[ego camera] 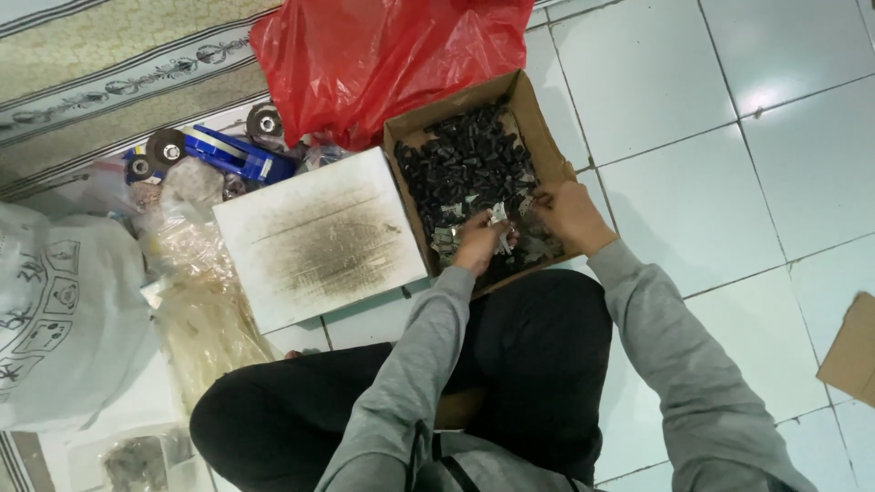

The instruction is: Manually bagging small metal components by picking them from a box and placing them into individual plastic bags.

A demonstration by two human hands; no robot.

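A small pale metal piece (499, 217) sits pinched between the fingertips of the left hand (478, 240), low over the near end of an open cardboard box (541, 128) that stands on the tiled floor (775, 182) just in front of the seated person's knees. The box is filled with small dark plastic parts (460, 159) heaped thickly toward its far end, while nearer the hands a scatter of silvery metal pieces (447, 239) lies mixed in among them. The right hand (567, 215) reaches in beside the box's right wall, fingers curled and drawn together down among the parts; whether it grips anything cannot be told from here. The two hands are close together, both over the same near corner of the box. Touching the box's left side lies a flat white board (319, 239), its middle smudged with a dark grey stain. Behind the box and board bulges a red plastic bag (383, 55), its contents hidden. To the left of that lie a blue tool (232, 153) and several round grey discs (167, 148), partly among clear plastic bags (196, 301) whose contents are too blurred to make out. Farther left rests a large white sack (64, 328) with dark markings, closed to view. A patterned rug (109, 64) runs along the upper left, and a piece of loose cardboard (852, 351) shows at the right edge.
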